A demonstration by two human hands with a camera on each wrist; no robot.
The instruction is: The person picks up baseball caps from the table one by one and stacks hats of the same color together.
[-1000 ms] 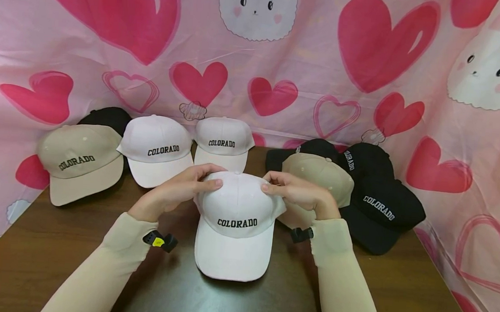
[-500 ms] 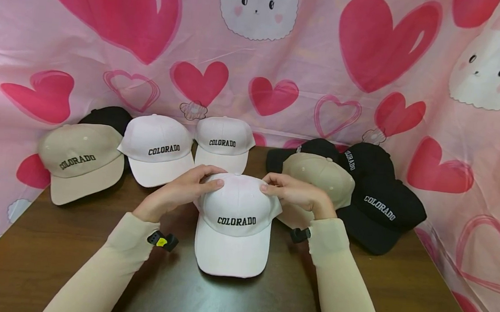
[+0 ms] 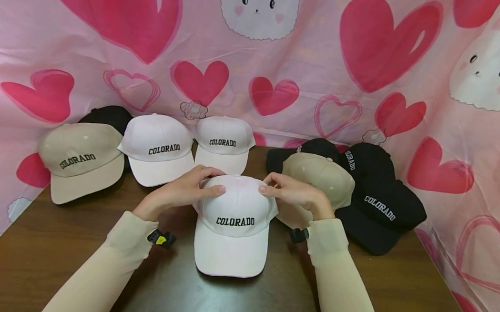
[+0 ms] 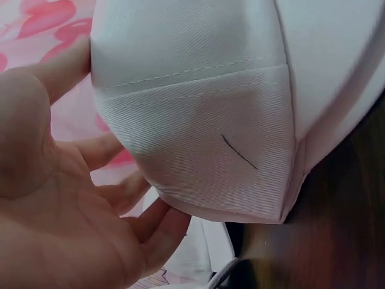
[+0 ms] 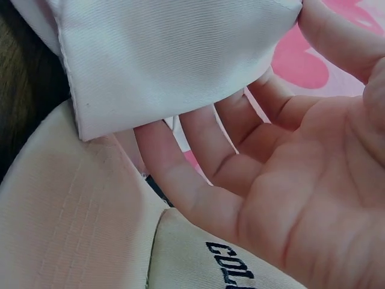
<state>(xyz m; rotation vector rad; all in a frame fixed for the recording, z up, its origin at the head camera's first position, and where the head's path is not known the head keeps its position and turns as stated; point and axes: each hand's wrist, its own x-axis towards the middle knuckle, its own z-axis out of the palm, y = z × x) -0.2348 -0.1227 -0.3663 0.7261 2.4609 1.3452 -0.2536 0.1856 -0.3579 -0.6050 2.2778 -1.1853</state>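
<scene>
Both hands hold a white baseball cap with black COLORADO lettering, its brim facing the person. My left hand grips the crown at the left, thumb on the front and fingers behind. My right hand pinches the other side of the crown in the same way. In the left wrist view, the fingers reach behind the cap's side panel, which carries a loose dark thread. From the right wrist, the fingers show tucked behind the cap's lower edge. A beige cap sits just below that hand.
Two white caps stand behind on the brown table. At the left are a beige cap and a black cap. Several black caps crowd the right. A pink heart-print cloth hangs behind.
The held cap's right side has drawn inward a little, and its brim's front edge sits slightly farther back. Both hands keep their hold; the right has shifted marginally left.
</scene>
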